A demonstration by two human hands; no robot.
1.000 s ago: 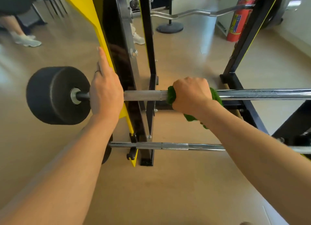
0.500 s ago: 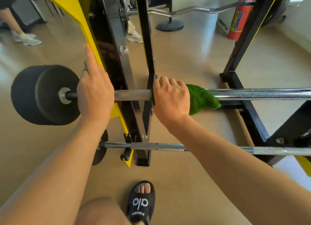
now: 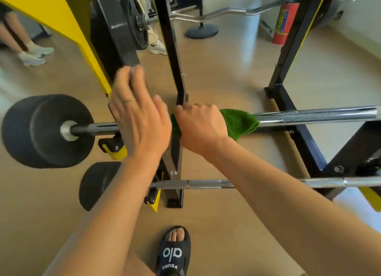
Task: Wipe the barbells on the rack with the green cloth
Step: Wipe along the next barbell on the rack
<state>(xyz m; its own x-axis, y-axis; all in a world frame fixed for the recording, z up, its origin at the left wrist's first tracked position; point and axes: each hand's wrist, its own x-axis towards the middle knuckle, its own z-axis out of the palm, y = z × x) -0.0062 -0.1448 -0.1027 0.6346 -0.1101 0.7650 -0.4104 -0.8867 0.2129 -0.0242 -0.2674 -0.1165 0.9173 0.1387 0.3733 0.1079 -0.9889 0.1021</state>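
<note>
Fingers of my right hand (image 3: 201,127) curl round the fuzzy green cloth (image 3: 239,123), wrapping it onto the upper chrome barbell (image 3: 315,114) to wipe it (racked), while my left hand (image 3: 140,112) hovers flat, fingers straight.

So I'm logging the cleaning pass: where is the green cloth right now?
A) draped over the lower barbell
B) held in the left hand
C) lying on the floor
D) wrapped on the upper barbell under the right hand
D: the green cloth sits on the upper barbell, gripped by the right hand.
</note>
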